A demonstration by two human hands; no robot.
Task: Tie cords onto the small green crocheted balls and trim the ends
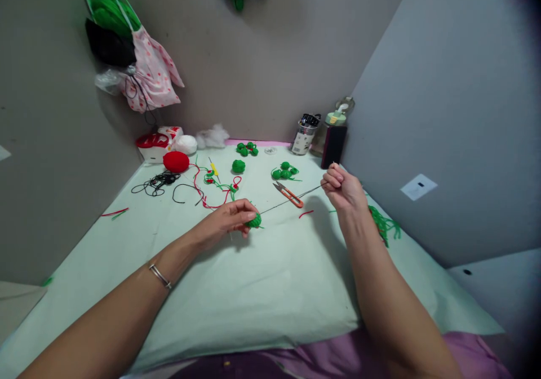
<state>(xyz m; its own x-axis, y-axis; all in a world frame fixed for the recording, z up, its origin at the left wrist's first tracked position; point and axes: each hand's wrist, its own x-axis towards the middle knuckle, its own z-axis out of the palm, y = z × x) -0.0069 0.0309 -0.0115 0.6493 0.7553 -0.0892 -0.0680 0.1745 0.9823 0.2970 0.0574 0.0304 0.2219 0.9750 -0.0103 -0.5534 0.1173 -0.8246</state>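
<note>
Between the fingers of my left hand (234,217) is a small green crocheted piece (255,221), held just above the table. A dark thread (291,199) runs taut from it, up and to the right, into my closed right hand (343,186). The right fingers are pinched together on the thread; a tiny pale tip shows above them, too small to name. Orange thread snips (289,194) lie on the table below the thread. A short red yarn scrap (306,213) rests nearby.
Behind my hands sit a green yarn ball (238,166), green crocheted pieces (285,170), a yellow-handled crochet hook (213,168), red yarn (176,161) and tangled black cord (156,183). A pen holder (303,137) and bottle (333,125) stand back right. Green strands (384,225) lie beyond my right forearm.
</note>
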